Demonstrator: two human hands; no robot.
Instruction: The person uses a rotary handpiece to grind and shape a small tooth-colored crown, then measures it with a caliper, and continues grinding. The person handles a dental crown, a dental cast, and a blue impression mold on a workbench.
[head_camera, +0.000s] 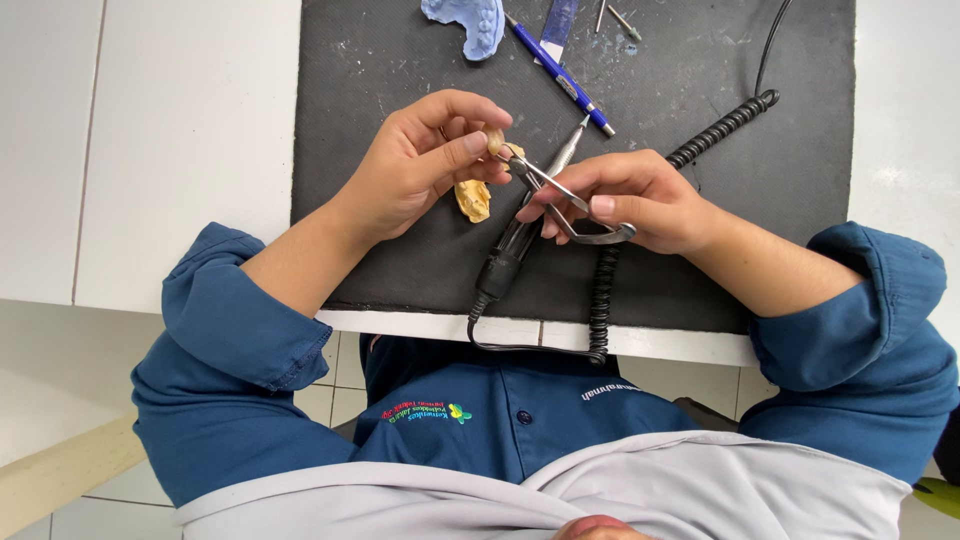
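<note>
My left hand (425, 160) pinches a small tan tooth-shaped piece (494, 141) between thumb and fingertips above a black mat (700, 290). My right hand (630, 200) grips a metal caliper-like tool (570, 205) whose tips meet the small piece. Under both hands, on the mat, lie a yellow dental cast (474, 198) and a black handpiece (520, 235) with a silver tip.
A coiled black cable (603, 300) runs from the handpiece to the mat's upper right. At the mat's far edge lie a blue dental model (470, 22), a blue pen (560, 78) and small metal burs (622, 20). White countertop (180, 130) surrounds the mat.
</note>
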